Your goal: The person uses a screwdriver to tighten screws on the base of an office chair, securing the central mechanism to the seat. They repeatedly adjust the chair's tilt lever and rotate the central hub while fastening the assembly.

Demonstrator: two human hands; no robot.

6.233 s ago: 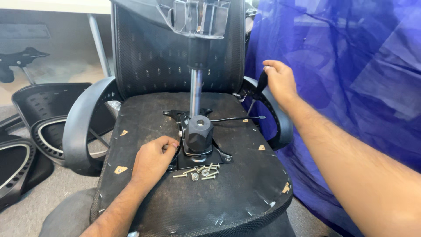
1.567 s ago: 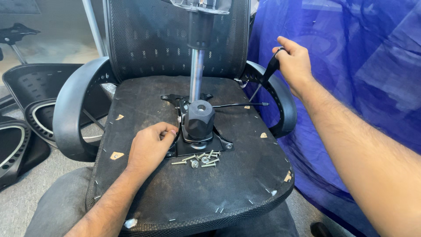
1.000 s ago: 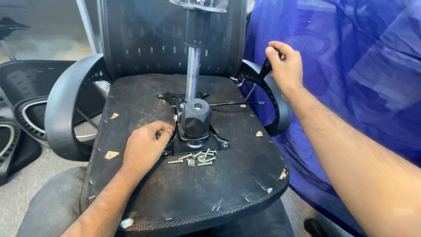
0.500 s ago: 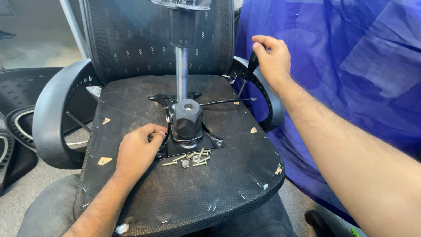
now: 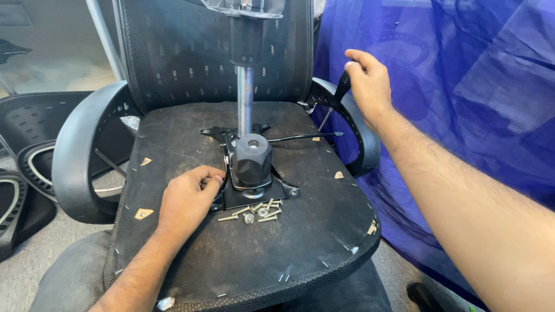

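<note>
An office chair lies upturned, the black underside of its seat [image 5: 300, 231] facing me. A black metal mechanism plate [image 5: 277, 189] is fixed at its middle, with a black cylinder [image 5: 252, 159] and a chrome gas column [image 5: 245, 110] rising from it. My left hand [image 5: 188, 199] rests on the seat, fingertips curled against the plate's left edge. Several loose silver bolts [image 5: 254, 212] lie just in front of the plate. My right hand [image 5: 369, 84] grips a black lever handle [image 5: 342, 88] beside the right armrest [image 5: 361, 136].
The left armrest [image 5: 81, 156] curves up at the left. Other black chair parts [image 5: 23, 173] lie on the floor at far left. Blue plastic sheeting [image 5: 462, 104] hangs along the whole right side. A thin black cable [image 5: 306, 137] runs from the mechanism toward the lever.
My right hand moved from the right armrest up onto the black lever handle and holds it. My left hand stays at the plate's left edge. The view has shifted slightly.
</note>
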